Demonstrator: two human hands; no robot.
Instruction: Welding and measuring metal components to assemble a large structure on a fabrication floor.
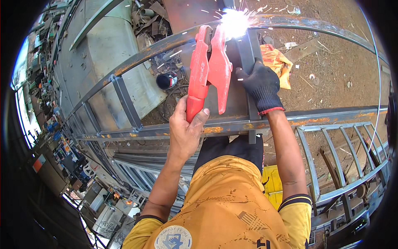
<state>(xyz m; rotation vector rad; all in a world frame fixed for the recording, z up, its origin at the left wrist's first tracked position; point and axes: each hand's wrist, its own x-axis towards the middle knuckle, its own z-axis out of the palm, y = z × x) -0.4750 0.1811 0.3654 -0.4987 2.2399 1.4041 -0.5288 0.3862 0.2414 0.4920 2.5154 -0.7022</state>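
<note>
My bare left hand [184, 129] is closed round the handle of a red welding electrode holder [200, 70], which points away from me. At the holder's far end a bright welding arc [235, 24] throws sparks; its glare hides the electrode and the joint. My right hand [263, 86], in a black knit glove with a red cuff, grips a dark square steel tube [248, 50]. That tube lies across a long steel frame, from the curved far rail [145, 53] at the arc to the rust-marked near rail [319, 116]. Other crossbars [126, 101] join the rails farther left.
A ladder-like metal frame [317, 166] lies at the right. Beyond my right hand is an orange bag [277, 62] on the dirt ground. A black can [164, 81] stands near scrap metal [155, 20] and a large curved sheet [120, 45]. A thin cable [379, 83] hangs at the right.
</note>
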